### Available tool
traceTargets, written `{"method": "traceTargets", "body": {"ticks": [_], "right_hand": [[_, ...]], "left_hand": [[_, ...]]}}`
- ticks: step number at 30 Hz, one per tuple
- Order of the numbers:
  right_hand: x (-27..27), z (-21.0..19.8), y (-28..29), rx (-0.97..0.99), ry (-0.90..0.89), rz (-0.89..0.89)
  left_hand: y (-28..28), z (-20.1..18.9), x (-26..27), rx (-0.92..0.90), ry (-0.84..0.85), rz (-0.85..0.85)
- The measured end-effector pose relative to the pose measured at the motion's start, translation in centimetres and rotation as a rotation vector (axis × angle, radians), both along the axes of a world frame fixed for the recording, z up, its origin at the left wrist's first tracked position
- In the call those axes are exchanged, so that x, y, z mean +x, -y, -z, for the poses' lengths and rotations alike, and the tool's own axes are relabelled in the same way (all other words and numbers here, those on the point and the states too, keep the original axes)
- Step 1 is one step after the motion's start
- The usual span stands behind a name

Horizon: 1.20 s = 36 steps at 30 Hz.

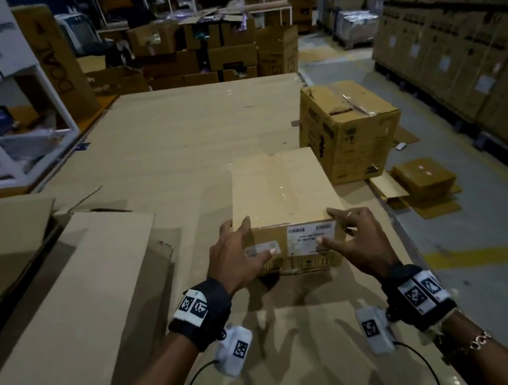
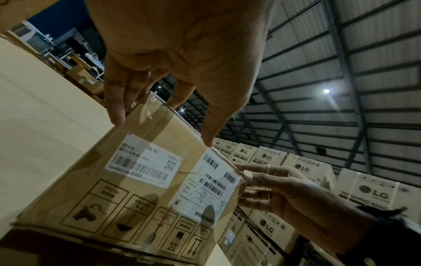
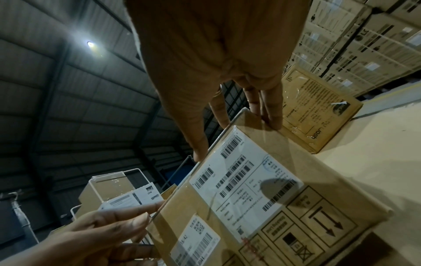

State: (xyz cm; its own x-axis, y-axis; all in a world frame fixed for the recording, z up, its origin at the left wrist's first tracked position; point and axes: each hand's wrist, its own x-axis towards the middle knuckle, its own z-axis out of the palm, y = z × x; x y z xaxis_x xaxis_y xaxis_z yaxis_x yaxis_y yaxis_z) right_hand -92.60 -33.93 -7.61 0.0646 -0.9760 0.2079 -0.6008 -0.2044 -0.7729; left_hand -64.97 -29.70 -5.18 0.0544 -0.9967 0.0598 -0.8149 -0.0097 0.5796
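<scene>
Between left hand [image 1: 239, 257] and right hand [image 1: 361, 238]: brown box [image 1: 281, 184], straight spread fingers [image 1: 243, 227] touching its near corners. Label [image 2: 143, 162]: "18/42", "8944". Far right: LG boxes [image 2: 373, 194].

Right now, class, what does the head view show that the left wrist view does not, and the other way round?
Head only: the taped top of the small cardboard box and a larger carton beyond it. Left wrist only: a roof lamp, LG logos on stacked cartons, the number 8944. Both: left hand and right hand touching the box's near top corners; white labels.
</scene>
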Motion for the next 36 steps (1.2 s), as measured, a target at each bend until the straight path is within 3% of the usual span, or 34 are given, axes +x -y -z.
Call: {"method": "traceTargets", "body": {"ticks": [10,17,26,31,36], "right_hand": [[0.4,0.4,-16.0,-0.027,-0.008,0.051],[-0.3,0.8,-22.1,-0.029,-0.037,0.088],[0.3,-1.0,-20.0,-0.015,-0.164,0.057],[0.2,-1.8,-15.7,0.117,-0.254,-0.075],[-1.3,-1.4,-13.0,0.331,-0.151,-0.204]], "left_hand": [[-16.0,0.7,0.1,0.013,-0.058,0.056],[-21.9,2.4,-0.6,0.007,-0.079,0.068],[-18.3,0.8,-0.8,-0.155,-0.126,0.025],[-14.4,0.8,0.5,-0.044,-0.139,0.108],[-14.3,2.2,1.0,0.017,-0.209,0.173]]}}
